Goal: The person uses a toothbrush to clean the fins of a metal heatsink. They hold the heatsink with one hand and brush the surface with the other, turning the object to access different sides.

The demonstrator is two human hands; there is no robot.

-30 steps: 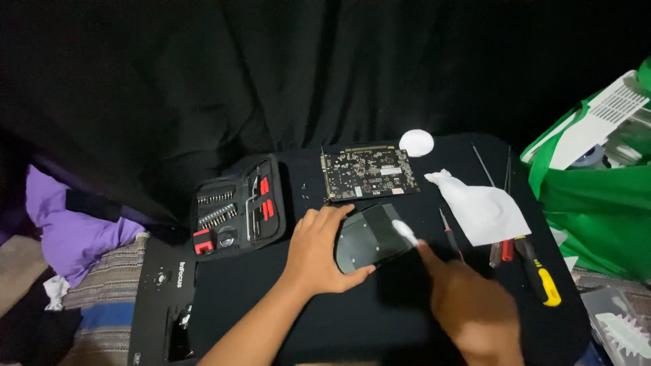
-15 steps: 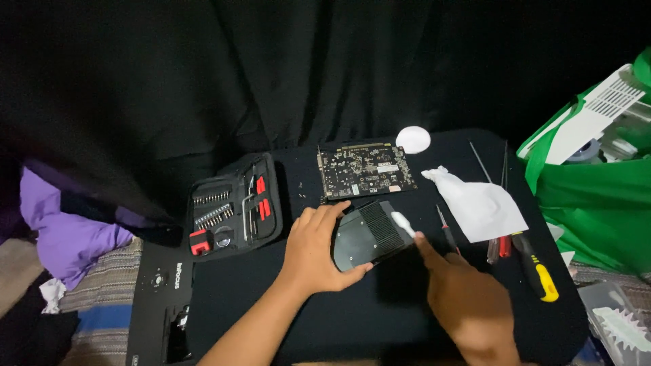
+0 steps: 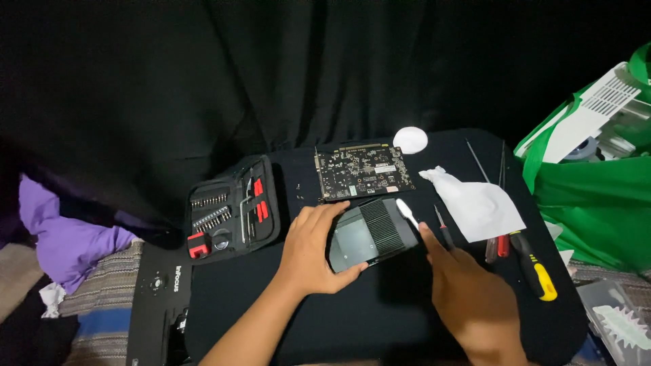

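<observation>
My left hand [image 3: 313, 249] grips the left edge of a dark finned heatsink block [image 3: 371, 232] lying on the black table [image 3: 380, 312]. My right hand [image 3: 468, 298] holds a white-tipped swab [image 3: 407, 211], whose tip rests at the block's upper right corner. A bare green-black circuit board [image 3: 363, 171] lies just behind the block. A white cloth [image 3: 478, 205] is spread to the right of the swab.
An open screwdriver bit case [image 3: 230, 211] with red parts sits left. A white round pad [image 3: 410, 139] lies behind the board. Several screwdrivers [image 3: 536, 266], one with a yellow handle, lie right. A green bag [image 3: 597, 183] stands far right; purple fabric [image 3: 64, 237] far left.
The heatsink block and both hands stay in nearly the same place; the swab tip has shifted slightly along the block's right edge.
</observation>
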